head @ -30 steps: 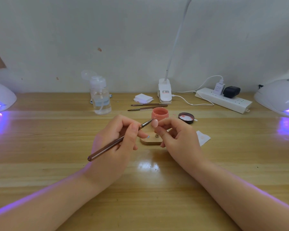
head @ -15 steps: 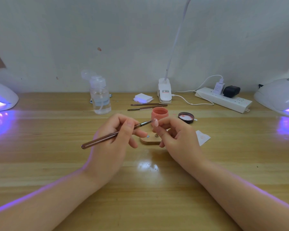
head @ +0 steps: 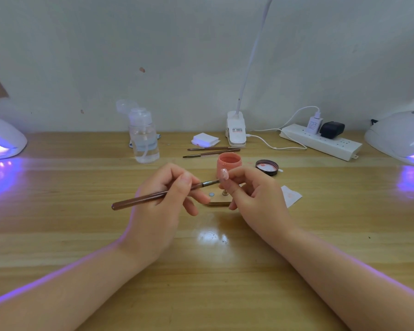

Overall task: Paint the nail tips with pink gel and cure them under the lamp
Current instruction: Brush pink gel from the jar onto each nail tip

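Gel could smear here — the left hand (head: 160,204) pinches the brush (head: 163,194) with its bristles right against the nail tip (head: 224,174), which the right hand (head: 256,197) holds between curled fingertips at centre frame, above the small wooden stand (head: 219,199). Just behind sits the open pink gel jar (head: 229,163); a nudge might tip it. Both curing lamps — left lamp (head: 3,139), right lamp (head: 399,137) — glow at the frame's edges, so wet gel risks smudging on the way across.

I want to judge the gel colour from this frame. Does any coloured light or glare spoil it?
Head view: violet light from the left curing lamp and right curing lamp tints the table and both forearms; a white glare patch sits near the wrists; wide-angle lens bends the edges; nail tip slightly soft.
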`<state>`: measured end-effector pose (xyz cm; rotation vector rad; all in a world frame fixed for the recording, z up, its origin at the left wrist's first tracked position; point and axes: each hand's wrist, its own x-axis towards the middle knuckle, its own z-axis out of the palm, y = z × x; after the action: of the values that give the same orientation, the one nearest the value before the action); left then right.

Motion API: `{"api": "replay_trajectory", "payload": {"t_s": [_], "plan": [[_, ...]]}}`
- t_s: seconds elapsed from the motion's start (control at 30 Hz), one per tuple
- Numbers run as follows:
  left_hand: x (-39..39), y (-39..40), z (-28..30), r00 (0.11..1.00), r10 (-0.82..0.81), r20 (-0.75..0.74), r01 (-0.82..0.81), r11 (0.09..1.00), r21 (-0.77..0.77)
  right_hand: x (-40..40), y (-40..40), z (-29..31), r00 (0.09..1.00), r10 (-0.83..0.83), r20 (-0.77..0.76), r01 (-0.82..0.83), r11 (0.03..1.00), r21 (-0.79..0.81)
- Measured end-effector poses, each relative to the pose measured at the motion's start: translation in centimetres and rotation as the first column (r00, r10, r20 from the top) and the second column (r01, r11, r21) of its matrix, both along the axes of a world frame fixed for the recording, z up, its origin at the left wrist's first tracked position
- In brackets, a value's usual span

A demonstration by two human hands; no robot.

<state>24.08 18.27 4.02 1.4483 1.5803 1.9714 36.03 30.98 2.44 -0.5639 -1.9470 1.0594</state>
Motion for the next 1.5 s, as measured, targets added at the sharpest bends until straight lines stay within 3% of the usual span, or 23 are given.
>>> {"api": "replay_trajectory", "payload": {"t_s": [0.17, 0.37, 0.67, 0.87, 1.5], "plan": [[-0.06, -0.04, 0.03, 1.000, 0.006, 0.026, -0.007, 1.000, 0.022, -0.01, 0.03, 0.08, 1.000, 0.006, 0.002, -0.006, 1.000, -0.004], [-0.56, 0.21, 0.11, 0.986, 0.162, -0.029, -0.163, 0.985, -0.052, 0.02, -0.19, 0.24, 1.000, 0.013, -0.006, -0.013, 1.000, -0.009], [0.15, -0.31, 0.08, 0.988, 0.076, -0.134, -0.083, 0.995, -0.052, 0.08, -0.17, 0.29, 1.000, -0.017, 0.018, 0.017, 1.000, 0.019], [0.21, -0.35, 0.20, 0.980, 0.101, -0.171, -0.101, 0.995, 0.008, 0.18, -0.17, 0.23, 0.999, -0.034, 0.020, 0.033, 0.999, 0.023], [0.24, -0.49, 0.13, 0.976, 0.084, -0.201, -0.095, 0.994, -0.046, 0.04, -0.06, -0.12, 0.993, -0.109, 0.053, 0.102, 0.987, 0.123]]}}
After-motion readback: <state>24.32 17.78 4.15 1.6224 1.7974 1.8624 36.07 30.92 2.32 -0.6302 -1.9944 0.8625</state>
